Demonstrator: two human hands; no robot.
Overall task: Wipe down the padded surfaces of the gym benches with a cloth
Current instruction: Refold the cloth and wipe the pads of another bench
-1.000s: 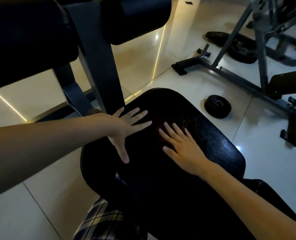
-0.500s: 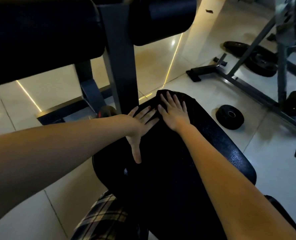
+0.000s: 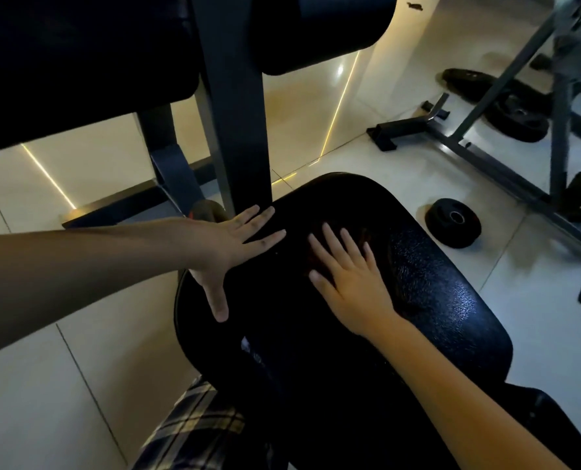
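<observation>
Sliding back from the far end of the black seat pad (image 3: 435,300), the right hand (image 3: 353,286) now lies flat in the middle. Its fingers are straight and press on a dark cloth (image 3: 380,239) that is hard to see. The left hand (image 3: 228,245) lies open and flat on the pad's left edge, beside the gray post (image 3: 234,130). A small weight plate (image 3: 453,222) sits on the floor to the right.

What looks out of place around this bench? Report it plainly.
A small black round weight plate lies loose on the pale tiled floor right of the black padded bench seat, off any rack. Larger black plates also lie flat farther back.
</observation>
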